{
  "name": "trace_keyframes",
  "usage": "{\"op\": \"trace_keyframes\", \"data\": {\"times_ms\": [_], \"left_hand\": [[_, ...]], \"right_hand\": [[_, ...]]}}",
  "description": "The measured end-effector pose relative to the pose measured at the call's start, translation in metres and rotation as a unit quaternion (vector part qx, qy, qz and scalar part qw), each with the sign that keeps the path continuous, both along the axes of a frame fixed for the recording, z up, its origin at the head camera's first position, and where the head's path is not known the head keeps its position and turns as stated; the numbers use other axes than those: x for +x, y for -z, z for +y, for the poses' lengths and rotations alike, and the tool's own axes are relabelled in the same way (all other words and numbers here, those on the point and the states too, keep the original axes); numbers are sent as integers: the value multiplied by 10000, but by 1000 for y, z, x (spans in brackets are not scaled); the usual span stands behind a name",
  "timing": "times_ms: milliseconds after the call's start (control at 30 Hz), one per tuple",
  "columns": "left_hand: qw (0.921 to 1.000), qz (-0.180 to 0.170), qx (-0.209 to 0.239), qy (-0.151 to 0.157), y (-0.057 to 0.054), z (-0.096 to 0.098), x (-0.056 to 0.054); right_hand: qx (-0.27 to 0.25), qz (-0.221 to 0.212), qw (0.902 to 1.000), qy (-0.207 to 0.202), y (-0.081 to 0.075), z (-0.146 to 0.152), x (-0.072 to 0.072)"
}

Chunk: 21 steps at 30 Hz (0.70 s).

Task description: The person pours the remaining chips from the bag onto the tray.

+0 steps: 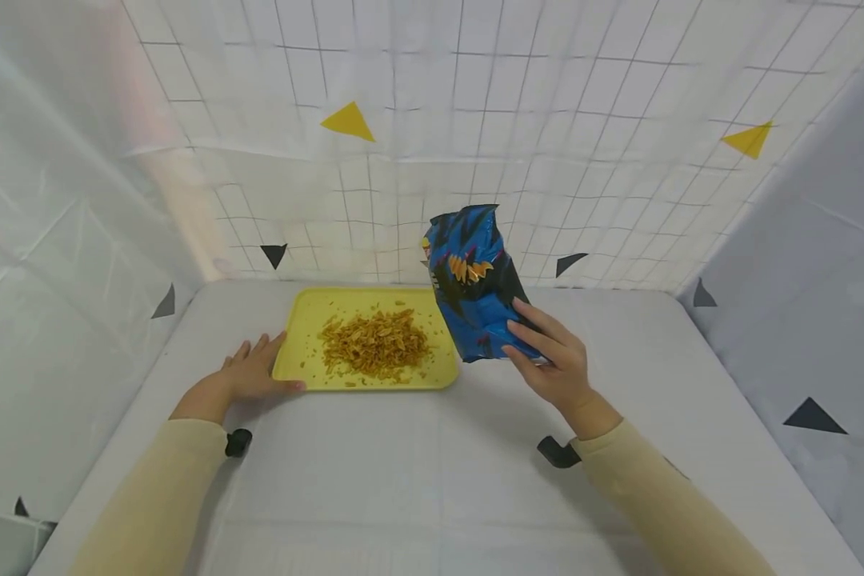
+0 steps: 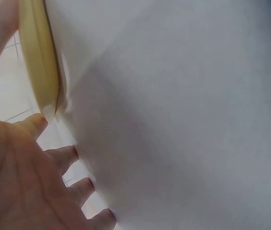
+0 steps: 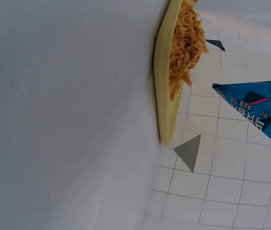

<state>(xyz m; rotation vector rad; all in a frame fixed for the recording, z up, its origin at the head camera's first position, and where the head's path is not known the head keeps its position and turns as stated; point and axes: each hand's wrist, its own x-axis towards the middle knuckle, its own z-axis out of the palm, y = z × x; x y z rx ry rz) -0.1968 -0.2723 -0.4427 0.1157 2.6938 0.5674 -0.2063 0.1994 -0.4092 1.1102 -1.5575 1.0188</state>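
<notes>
A yellow rectangular tray (image 1: 442,368) lies on the white table and bears a heap of orange-brown crisp pieces (image 1: 374,344), with crumbs scattered around it. At the tray's left end my left hand (image 1: 248,374) spreads its fingers (image 2: 61,157); thumb and forefinger touch the rim near the front corner. My right hand (image 1: 558,360) holds a blue and black snack bag (image 1: 475,288) by its lower right end. Tilted, the bag is raised above and beside the tray's right end. In the right wrist view the bag (image 3: 262,108) is cut off and the right hand is out of sight.
White sheeting with grid lines (image 1: 418,184) rises behind the table, and pale side walls (image 1: 799,320) stand left and right. Black and yellow triangles mark them. A small black device (image 1: 238,442) sits at the left wrist, another (image 1: 558,453) at the right.
</notes>
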Motion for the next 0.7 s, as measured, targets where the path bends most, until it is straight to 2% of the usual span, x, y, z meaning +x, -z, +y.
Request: {"op": "trace_keyframes", "data": {"times_ms": [367, 700], "left_hand": [[10000, 32, 68, 26, 1, -1, 1], [9999, 33, 85, 60, 2, -2, 0]], "right_hand": [[-128, -205, 9984, 504, -1, 20, 4], [-392, -321, 9966, 657, -18, 32, 24]]}}
